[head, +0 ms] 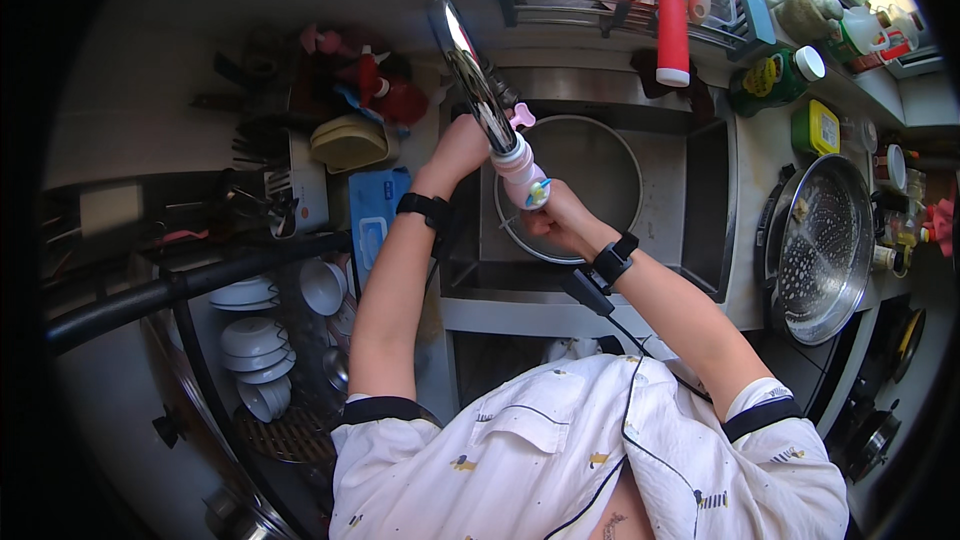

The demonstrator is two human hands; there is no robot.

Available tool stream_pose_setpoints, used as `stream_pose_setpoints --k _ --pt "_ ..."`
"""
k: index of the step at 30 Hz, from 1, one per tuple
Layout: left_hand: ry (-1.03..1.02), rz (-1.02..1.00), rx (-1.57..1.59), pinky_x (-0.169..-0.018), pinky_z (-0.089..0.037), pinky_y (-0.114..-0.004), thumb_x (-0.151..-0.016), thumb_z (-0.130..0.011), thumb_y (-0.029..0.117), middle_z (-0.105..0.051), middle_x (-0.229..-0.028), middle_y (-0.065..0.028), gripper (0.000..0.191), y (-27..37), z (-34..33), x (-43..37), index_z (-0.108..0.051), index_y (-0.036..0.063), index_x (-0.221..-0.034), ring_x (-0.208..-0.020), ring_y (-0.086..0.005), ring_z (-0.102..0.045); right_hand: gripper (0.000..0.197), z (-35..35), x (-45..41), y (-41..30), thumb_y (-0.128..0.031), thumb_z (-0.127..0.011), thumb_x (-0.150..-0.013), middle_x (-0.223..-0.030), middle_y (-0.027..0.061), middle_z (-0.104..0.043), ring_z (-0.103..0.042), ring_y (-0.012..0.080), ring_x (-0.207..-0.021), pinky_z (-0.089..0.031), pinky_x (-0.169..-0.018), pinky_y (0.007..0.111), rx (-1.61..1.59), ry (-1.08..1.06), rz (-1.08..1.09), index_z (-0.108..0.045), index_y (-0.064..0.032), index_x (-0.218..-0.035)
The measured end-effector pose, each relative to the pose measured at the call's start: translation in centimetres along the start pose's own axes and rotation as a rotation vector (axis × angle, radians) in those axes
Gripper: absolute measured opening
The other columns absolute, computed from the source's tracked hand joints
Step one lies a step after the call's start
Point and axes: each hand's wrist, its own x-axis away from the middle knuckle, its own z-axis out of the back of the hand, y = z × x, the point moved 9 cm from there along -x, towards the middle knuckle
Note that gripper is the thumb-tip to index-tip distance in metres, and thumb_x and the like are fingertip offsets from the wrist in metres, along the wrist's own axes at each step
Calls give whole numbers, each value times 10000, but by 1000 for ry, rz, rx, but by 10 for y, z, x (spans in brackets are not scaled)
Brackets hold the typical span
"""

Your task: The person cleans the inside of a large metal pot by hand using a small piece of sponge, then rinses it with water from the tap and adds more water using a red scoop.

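Note:
My left hand (466,144) reaches behind the curved chrome faucet spout (469,64), close to the base of the tap. Its fingers are mostly hidden by the spout, so its grip is unclear. At the spout's tip sits a pink and white faucet nozzle (519,176) with a small coloured knob. My right hand (561,219) is just below and beside this nozzle, fingers curled; what they hold, if anything, is hidden. Under both, a round metal-rimmed vessel or lid (600,180) lies in the stainless steel sink (686,217).
A wet steel pan (825,255) stands on the right counter, near a green bottle (776,82) and a yellow-green box (815,127). Above the sink, a red ladle (673,30) overhangs a dish rack (585,11). A blue wipes pack (375,217) lies left; stacked white bowls (255,337) are below.

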Motion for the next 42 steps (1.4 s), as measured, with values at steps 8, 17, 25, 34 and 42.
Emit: stream_pose_setpoints --k 8,17,25,34,42 --pt "-13 5 -49 -738 -531 -304 -811 -641 75 -655 -1005 -92 351 -7 -1 -2 -574 20 -1151 -890 -164 -643 133 -18 -1 2 -84 -569 -867 -932 91 -629 -607 171 -899 -497 -781 295 -86 -92 84 -573 19 -952" --pt "-19 34 -64 -757 -533 -306 -819 -632 70 -658 -1015 -105 356 -9 -4 -8 -556 4 -1160 -907 -181 -644 281 -12 -7 -14 -237 -546 -904 -1045 166 -632 -602 324 -984 -482 -807 379 1048 35 514 -567 -42 -1105" --pt "-22 90 -17 -765 -538 -315 -846 -599 71 -655 -1028 -126 347 -24 -7 -8 -531 2 -1179 -918 -199 -647 305 -45 -11 -1 -198 -446 -951 -1078 129 -620 -608 191 -995 -491 -863 284 -206 -232 -7 -554 23 -1132" --pt "-16 142 48 -748 -546 -329 -824 -624 51 -657 -1007 -134 354 -8 -2 -4 -527 5 -1161 -902 -211 -654 252 -10 0 4 -227 -438 -933 -617 -9 -470 -381 88 -474 -285 -416 248 -114 -284 -90 -530 -63 -765" --pt "-19 100 69 -741 -534 -331 -842 -622 90 -659 -990 -116 311 -7 -5 -5 -543 11 -1133 -902 -202 -652 340 100 75 -91 -157 -638 -741 -1026 199 -633 -594 312 -1015 -455 -863 364 1546 326 343 -618 42 -1017"
